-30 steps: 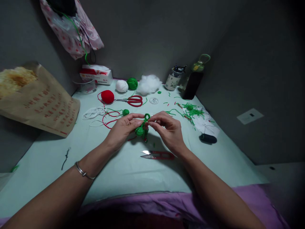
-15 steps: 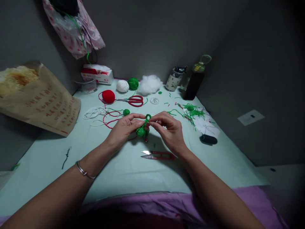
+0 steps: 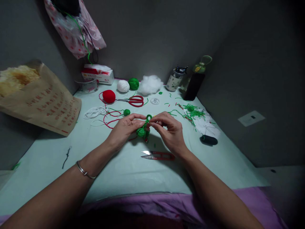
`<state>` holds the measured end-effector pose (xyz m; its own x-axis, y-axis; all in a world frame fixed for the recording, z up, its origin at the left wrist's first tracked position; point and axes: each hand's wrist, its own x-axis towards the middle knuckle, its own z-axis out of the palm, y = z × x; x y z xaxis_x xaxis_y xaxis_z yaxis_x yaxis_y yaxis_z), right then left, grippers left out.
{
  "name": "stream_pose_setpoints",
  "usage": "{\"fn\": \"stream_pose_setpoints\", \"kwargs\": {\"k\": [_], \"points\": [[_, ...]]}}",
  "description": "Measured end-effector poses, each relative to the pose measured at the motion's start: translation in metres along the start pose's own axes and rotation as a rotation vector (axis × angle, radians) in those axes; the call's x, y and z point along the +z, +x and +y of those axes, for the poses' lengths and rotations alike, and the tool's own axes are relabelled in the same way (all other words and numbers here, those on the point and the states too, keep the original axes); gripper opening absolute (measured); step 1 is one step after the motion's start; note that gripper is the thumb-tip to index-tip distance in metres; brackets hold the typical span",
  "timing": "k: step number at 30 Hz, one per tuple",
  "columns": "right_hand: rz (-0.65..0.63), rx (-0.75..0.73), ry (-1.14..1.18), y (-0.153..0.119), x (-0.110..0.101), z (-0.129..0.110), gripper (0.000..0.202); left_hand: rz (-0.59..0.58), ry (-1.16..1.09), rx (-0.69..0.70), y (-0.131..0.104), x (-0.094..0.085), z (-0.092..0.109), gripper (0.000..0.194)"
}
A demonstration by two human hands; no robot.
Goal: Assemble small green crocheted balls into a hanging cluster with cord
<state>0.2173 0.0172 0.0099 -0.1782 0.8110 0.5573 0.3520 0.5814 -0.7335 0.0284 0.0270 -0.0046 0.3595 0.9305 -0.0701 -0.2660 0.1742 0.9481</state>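
Note:
Between both hands, above the table, is a small green crocheted piece (image 3: 141,131) with a loop at its top and some red on its lower right side. My left hand (image 3: 125,128) pinches it from the left, thumb and fingers closed near the loop's base. From the right, my right hand (image 3: 168,128) has its thumb and forefinger pressed together at the same piece, just beside the loop. Anything finer inside the fingertips is too small to make out. Below the hands lie red-handled thread snips (image 3: 158,155), blades pointing left.
Red-handled scissors (image 3: 135,101), a red yarn ball (image 3: 109,96), a white yarn ball (image 3: 123,86) and white stuffing (image 3: 150,85) lie farther back. Green yarn scraps (image 3: 193,111) spread at right, near a dark cylinder (image 3: 209,140). A paper bag (image 3: 52,105) stands left, a bottle (image 3: 195,79) back right.
The view has shifted very slightly. Both hands keep their hold on the green crocheted piece, with hardly any movement.

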Motion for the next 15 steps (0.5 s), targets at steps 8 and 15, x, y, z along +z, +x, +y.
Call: {"fn": "stream_pose_setpoints", "kwargs": {"k": [8, 15], "points": [[-0.018, -0.052, -0.058, -0.0013, -0.0002, -0.0003, 0.010, -0.008, -0.009, 0.003, 0.0014, -0.0007, -0.0026, 0.031], [-0.004, -0.143, -0.122, -0.0033, 0.0021, 0.0048, 0.016, 0.024, -0.026, -0.021, 0.0013, -0.0012, -0.0026, 0.028]]}}
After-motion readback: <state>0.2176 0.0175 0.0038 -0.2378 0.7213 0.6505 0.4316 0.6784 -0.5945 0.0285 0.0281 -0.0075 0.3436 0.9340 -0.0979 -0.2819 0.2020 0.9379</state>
